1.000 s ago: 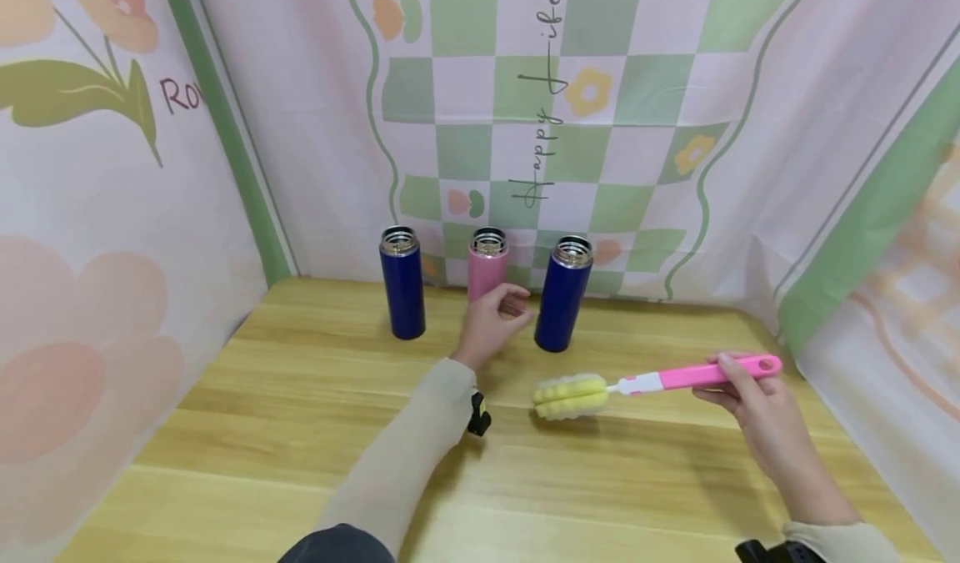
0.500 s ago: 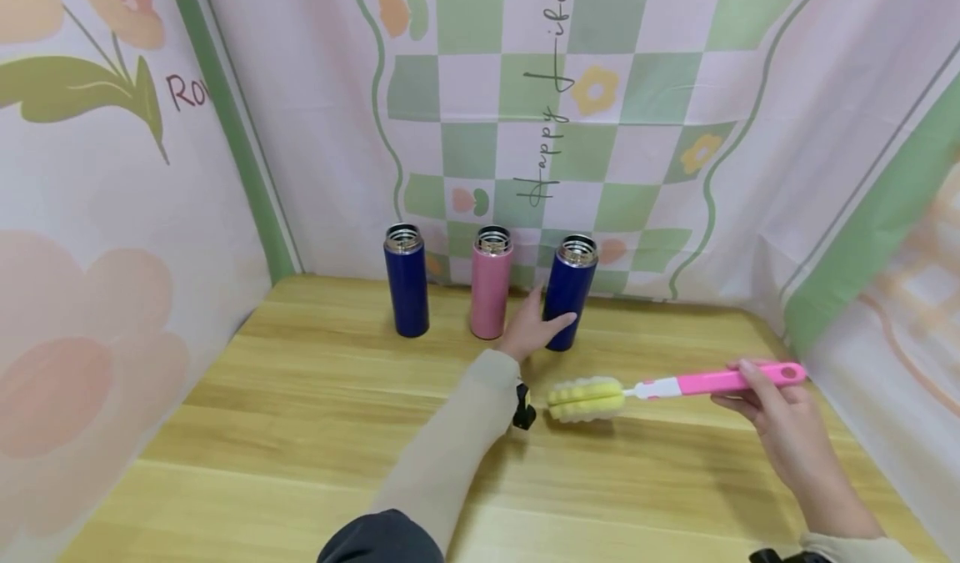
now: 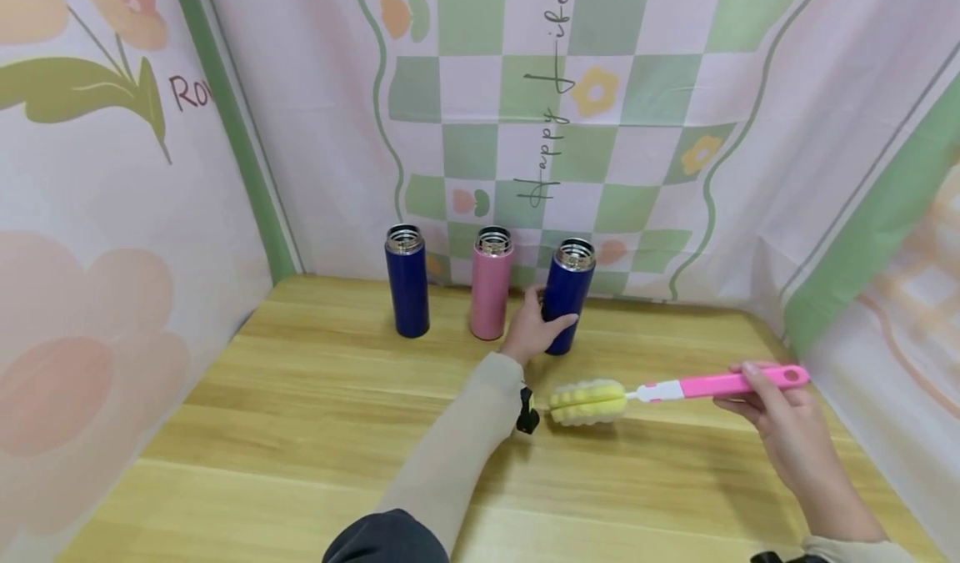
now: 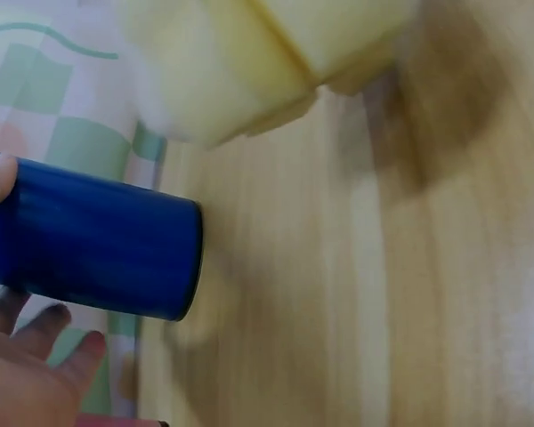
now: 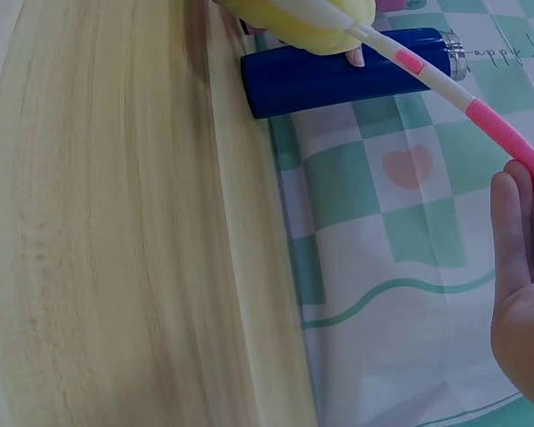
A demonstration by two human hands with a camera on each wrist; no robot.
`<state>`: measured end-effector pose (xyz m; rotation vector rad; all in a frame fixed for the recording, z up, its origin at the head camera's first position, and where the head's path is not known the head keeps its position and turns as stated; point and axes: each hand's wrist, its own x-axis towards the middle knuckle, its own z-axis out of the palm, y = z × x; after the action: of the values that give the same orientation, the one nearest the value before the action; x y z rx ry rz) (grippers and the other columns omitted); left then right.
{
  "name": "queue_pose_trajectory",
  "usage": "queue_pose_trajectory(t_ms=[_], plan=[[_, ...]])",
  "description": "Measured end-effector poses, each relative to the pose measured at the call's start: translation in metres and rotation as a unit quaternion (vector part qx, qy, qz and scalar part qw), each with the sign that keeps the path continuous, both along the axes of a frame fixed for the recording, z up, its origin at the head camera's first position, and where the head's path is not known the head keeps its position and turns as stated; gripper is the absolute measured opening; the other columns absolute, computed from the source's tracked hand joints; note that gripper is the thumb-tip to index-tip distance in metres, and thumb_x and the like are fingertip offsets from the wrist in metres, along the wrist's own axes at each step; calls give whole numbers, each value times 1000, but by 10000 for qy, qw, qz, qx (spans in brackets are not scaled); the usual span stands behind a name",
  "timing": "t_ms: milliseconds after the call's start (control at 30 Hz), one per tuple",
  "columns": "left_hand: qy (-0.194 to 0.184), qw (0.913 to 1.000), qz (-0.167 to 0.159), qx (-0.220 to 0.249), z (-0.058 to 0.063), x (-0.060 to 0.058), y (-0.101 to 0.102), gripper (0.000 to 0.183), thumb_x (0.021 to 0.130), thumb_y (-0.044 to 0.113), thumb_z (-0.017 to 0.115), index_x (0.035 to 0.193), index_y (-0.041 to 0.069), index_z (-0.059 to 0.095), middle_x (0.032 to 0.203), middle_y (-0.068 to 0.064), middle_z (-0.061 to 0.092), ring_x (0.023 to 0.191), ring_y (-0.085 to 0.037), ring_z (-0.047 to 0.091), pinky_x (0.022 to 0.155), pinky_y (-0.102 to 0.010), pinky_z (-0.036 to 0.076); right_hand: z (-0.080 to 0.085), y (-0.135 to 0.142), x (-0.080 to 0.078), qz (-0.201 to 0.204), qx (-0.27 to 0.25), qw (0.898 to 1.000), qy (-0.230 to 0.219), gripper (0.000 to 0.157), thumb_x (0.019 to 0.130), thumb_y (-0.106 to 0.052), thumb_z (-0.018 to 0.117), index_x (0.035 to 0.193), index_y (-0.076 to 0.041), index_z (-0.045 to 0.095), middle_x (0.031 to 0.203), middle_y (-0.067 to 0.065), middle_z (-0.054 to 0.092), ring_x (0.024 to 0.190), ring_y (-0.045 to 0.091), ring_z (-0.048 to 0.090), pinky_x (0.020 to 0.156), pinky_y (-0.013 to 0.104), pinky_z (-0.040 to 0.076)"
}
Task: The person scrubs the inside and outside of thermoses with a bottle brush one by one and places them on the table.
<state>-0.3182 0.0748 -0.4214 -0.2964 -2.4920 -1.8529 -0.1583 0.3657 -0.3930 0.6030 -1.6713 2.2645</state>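
In the head view my left hand [image 3: 529,329] grips the right-hand blue thermos bottle [image 3: 568,289] low on its body, thumb across the front. The left wrist view shows the thumb on one side of this bottle [image 4: 98,240] and the fingers on the other. It stands lidless, its steel mouth up. My right hand [image 3: 787,429] holds a bottle brush [image 3: 660,391] by its pink handle, roughly level above the table. Its yellow sponge head [image 3: 588,403] points left, in front of the gripped bottle. A pink thermos bottle [image 3: 491,292] stands just left of my left hand.
Another blue thermos bottle [image 3: 408,292], also lidless, stands at the left of the row. The wooden table [image 3: 300,429] ends at a checkered curtain [image 3: 540,87] behind the bottles. Patterned cloth hangs on both sides.
My left hand has moved right from in front of the pink bottle to the right-hand blue bottle and taken hold of it. The brush has shifted slightly right in view.
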Motion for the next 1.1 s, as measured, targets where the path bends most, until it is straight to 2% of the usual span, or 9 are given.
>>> queue_pose_trajectory(t_ms=[167,333,433,667,900,1100], plan=[[298,9995,-23,80,-4,5,-2,74,88,37,79,144,11,39,136,-13,56,123,-25,56,100,-43,46,2,1,-1,-45,-21,10000,-33,28,104,8,37,111,8,65,96,17,70,89,23,72,77,33,56],[406,9987,-86,283,-8,11,-7,74,87,38,79,144,11,39,139,-14,54,124,-26,55,99,-43,47,2,2,-1,-103,-75,9999,-12,28,104,8,38,112,7,64,98,16,69,87,22,72,77,32,56],[513,9982,-167,245,-8,15,-14,76,87,42,79,144,10,39,138,-14,54,122,-27,57,97,-42,49,3,2,0,-133,-64,9999,4,28,105,7,38,113,7,64,99,15,69,88,22,72,76,32,56],[845,9955,-421,-3,5,30,-34,71,84,43,81,138,14,45,135,-7,58,119,-27,60,93,-40,51,6,5,0,-349,-79,9993,-75,29,105,5,40,112,5,68,96,13,71,86,19,72,75,29,57],[1138,9908,-731,-77,17,46,-49,69,84,40,82,137,15,46,134,-3,58,118,-23,61,93,-40,51,7,4,-3,-15,-618,9981,3,27,103,9,38,112,10,64,96,17,71,84,23,72,77,32,57],[1708,9836,-552,-200,22,51,-70,64,78,34,87,129,17,52,122,0,62,106,-17,64,89,-36,53,10,5,-8,42,-677,9976,129,25,103,12,37,112,13,61,95,19,70,85,25,72,78,33,56]])
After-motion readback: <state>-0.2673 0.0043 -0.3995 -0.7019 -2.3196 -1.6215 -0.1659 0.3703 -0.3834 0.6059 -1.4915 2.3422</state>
